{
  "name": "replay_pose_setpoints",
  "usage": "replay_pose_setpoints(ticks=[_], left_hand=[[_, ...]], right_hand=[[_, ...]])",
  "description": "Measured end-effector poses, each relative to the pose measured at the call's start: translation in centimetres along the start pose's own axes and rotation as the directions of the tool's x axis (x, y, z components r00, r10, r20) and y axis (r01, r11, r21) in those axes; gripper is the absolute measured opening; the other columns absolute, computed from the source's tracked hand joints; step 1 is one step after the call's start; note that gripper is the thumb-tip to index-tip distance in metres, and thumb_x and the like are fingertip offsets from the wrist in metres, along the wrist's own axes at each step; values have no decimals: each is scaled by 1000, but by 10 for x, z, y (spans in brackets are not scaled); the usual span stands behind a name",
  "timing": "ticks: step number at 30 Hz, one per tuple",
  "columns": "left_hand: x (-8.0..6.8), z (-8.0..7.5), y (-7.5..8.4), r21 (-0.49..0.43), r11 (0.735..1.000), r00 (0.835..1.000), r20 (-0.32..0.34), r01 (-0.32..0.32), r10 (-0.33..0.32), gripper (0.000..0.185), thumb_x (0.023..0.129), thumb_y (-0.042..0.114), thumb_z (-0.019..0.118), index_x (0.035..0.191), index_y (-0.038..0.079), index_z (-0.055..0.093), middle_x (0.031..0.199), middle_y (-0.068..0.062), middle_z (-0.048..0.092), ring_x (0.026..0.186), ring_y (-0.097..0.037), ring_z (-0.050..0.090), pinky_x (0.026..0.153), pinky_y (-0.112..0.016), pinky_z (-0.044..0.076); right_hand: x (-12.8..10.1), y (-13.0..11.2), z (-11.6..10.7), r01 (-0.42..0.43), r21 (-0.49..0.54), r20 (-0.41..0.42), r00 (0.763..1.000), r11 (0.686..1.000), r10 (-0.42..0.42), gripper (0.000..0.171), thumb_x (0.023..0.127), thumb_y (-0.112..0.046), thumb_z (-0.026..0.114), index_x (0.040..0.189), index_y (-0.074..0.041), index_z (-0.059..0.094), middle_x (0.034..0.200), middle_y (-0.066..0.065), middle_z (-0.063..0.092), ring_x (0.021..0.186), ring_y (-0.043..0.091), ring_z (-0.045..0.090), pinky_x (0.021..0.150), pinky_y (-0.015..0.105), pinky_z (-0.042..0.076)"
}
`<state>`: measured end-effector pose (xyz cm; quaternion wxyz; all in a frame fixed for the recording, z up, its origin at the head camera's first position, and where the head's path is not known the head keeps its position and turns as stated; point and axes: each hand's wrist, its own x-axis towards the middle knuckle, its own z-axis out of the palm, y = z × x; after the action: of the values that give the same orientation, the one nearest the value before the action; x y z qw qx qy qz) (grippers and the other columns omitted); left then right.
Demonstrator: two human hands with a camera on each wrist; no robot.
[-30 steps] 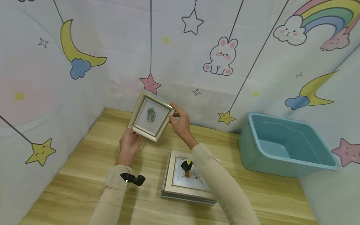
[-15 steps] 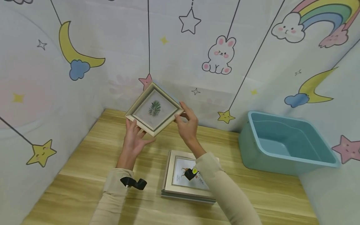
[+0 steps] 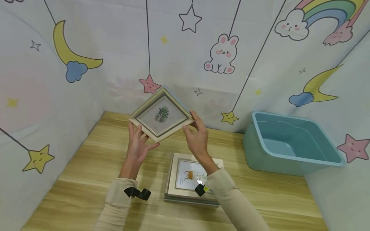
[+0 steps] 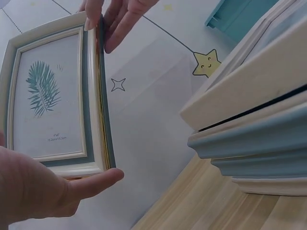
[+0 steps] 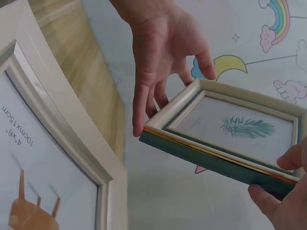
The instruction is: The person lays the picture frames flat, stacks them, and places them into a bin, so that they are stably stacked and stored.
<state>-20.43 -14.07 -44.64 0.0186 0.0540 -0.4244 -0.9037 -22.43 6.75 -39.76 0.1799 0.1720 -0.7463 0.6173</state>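
A small cream picture frame [image 3: 146,102] with a green leaf print is held up diagonally, corner uppermost, in the head view. My right hand [image 3: 198,141] pinches its right corner between thumb and fingers. Underneath the lower left edge, my left hand [image 3: 138,150] supports the frame with spread, mostly straight fingers. One of these fingers [image 4: 98,184] reaches along the bottom in the left wrist view. The right wrist view shows the leaf print [image 5: 249,127] and the blue-green side of the frame. Several picture frames [image 3: 170,179] lie stacked on the wooden table below, partly hidden by my right sleeve.
A blue plastic tub [image 3: 260,154] stands at the right against the back wall. The wood-grain table [image 3: 95,166] is bordered by white cloth walls [image 3: 121,48] with cartoon prints. Each sleeve carries a black wrist mount [image 3: 138,193].
The held frame has turned clockwise, its right corner shifting right and down. My right hand moved with it, and the left hand's fingers have spread along the lower edge.
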Motion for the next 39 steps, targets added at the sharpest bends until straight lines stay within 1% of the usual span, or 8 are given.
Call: replay_pose_setpoints(ticks=[6, 12, 16, 20, 24, 29, 34, 39], left_hand=[[-5, 2, 4, 85, 996, 999, -29, -41, 44, 72, 107, 36, 40, 152, 55, -13, 168, -7, -8, 153, -42, 7, 107, -78, 26], [-12, 7, 5, 247, 961, 991, -5, -126, 131, 72, 108, 30, 39, 156, 46, -13, 162, -19, 6, 151, -41, 14, 105, -77, 31], [-17, 12, 2, 357, 918, 984, 19, -173, 178, 72, 108, 27, 39, 159, 39, -10, 160, -22, 10, 150, -38, 17, 104, -76, 34], [-22, 15, -3, 467, 859, 977, 65, -209, 202, 73, 108, 25, 41, 160, 36, -9, 158, -25, 17, 148, -40, 25, 104, -73, 37], [-28, 20, -10, 577, 768, 958, 105, -277, 266, 73, 107, 20, 44, 161, 32, -3, 153, -23, 28, 143, -38, 34, 100, -61, 44], [-31, 25, -18, 651, 646, 908, 180, -399, 379, 75, 104, 10, 50, 162, 18, 4, 153, -22, 33, 139, -39, 36, 105, -54, 40], [-36, 29, -22, 675, 627, 913, 195, -390, 358, 77, 102, 13, 53, 162, 14, 4, 154, -24, 27, 138, -38, 32, 106, -64, 42], [-41, 32, -22, 711, 595, 921, 215, -376, 325, 78, 102, 16, 55, 162, 18, 6, 152, -26, 27, 140, -41, 30, 106, -69, 39]], right_hand=[[0, -25, -15, -41, -136, 103, 993, 990, 55, 55, 94, -2, 64, 144, 8, 45, 141, 28, 48, 127, 40, 53, 102, 44, 53], [-6, -34, -32, -113, -287, 112, 982, 951, 151, 53, 95, -15, 66, 139, 11, 50, 136, 26, 55, 125, 39, 56, 103, 47, 51], [-12, -27, -42, -210, -240, 104, 965, 948, 240, 53, 98, -17, 63, 141, 10, 48, 138, 29, 55, 128, 40, 56, 106, 45, 49], [-17, -20, -47, -204, -202, 123, 965, 958, 231, 62, 101, -23, 59, 153, 1, 35, 147, 28, 48, 132, 40, 53, 103, 50, 50], [-21, -16, -48, -189, -197, 142, 965, 962, 219, 69, 104, -34, 53, 161, -15, 18, 159, 20, 35, 140, 38, 44, 109, 55, 44], [-24, -10, -50, -316, -102, 103, 940, 943, 326, 64, 106, -40, 44, 160, -17, 20, 161, 17, 32, 144, 38, 38, 114, 56, 37], [-25, -3, -59, -440, 3, 65, 896, 898, 439, 50, 106, -41, 44, 149, -15, 41, 156, 17, 40, 138, 35, 44, 96, 54, 48], [-28, 1, -69, -470, 75, 54, 883, 880, 467, 51, 105, -39, 49, 148, -13, 44, 157, 21, 38, 144, 39, 37, 98, 68, 46]])
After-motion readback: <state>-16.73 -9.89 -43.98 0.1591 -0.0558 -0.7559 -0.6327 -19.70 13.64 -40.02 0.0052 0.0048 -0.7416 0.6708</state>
